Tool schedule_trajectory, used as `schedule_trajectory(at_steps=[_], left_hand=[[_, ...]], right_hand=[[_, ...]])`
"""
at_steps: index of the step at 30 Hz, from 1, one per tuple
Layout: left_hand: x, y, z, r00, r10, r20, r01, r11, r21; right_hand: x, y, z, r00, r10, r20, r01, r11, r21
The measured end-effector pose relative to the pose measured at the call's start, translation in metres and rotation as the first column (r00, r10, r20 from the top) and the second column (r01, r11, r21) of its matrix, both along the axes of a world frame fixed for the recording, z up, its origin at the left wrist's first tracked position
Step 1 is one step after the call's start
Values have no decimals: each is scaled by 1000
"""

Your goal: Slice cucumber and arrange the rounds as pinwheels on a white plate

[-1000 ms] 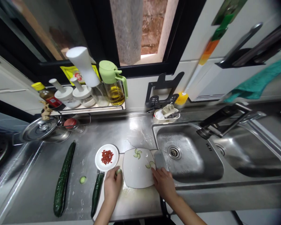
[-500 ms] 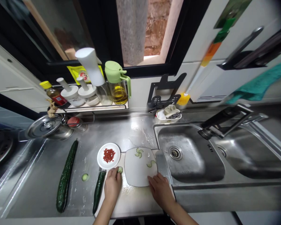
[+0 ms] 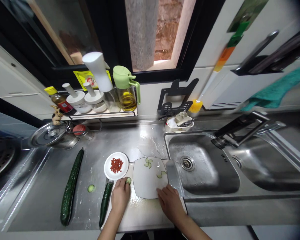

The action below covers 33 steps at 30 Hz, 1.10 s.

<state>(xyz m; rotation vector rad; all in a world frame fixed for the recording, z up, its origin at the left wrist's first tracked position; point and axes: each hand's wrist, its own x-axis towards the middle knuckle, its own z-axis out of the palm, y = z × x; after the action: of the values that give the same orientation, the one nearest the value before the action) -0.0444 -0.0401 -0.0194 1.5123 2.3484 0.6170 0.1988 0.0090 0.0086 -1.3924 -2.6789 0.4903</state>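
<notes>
My left hand (image 3: 120, 196) has its fingers closed at the small cucumber slices (image 3: 128, 180), left of the square white plate (image 3: 148, 183). Bent fingers of my right hand (image 3: 170, 202) meet the plate's lower right edge; whether they pinch anything is too small to tell. Thin green slices lie on the plate in a curved pinwheel (image 3: 148, 162) near the top and a smaller curved group (image 3: 161, 174) at the right. Beneath is a pale cutting board (image 3: 142, 216). A round white dish (image 3: 107, 166) of red berries and a shorter cucumber (image 3: 105, 204) are beside my left hand.
A long cucumber (image 3: 71, 190) and a loose round end piece (image 3: 91, 188) lie on the steel counter to the left. The double sink (image 3: 202, 163) is at the right. Behind stands a rack (image 3: 105, 115) with bottles and jars; a lidded pot (image 3: 51, 134) is at the back left.
My right hand has shifted very slightly left along the plate's edge. My left hand stays at the cucumber slices.
</notes>
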Motion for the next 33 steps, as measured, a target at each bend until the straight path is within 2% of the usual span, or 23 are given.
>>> schedule_trajectory(at_steps=[5,8,14,20,23,26,29,33], left_hand=[[4,-3,4,999,7,-32,-8,1000,-29],[3,-3,4,1000,12,-8,-12,1000,3],[-3,2,5,989,29,147,-46,993,110],[-4,2,15,940,70,333,-93,994,52],[4,5,25,885,50,462,-64,998,15],[20,11,31,794,3,608,-1,1000,-5],[38,18,31,695,-20,718,54,998,-25],[57,26,27,564,0,826,87,994,-59]], right_hand=[[0,1,1,1000,7,-3,-7,1000,-15],[0,1,2,1000,0,-1,0,1000,-31],[-3,1,4,999,-23,-38,20,998,-67],[-12,3,0,989,-54,-136,35,989,-142],[-19,7,0,969,-69,-236,29,985,-169],[-27,14,4,931,-90,-355,24,982,-186],[-31,20,7,896,-129,-425,38,976,-216],[-27,23,11,894,-196,-402,90,959,-268]])
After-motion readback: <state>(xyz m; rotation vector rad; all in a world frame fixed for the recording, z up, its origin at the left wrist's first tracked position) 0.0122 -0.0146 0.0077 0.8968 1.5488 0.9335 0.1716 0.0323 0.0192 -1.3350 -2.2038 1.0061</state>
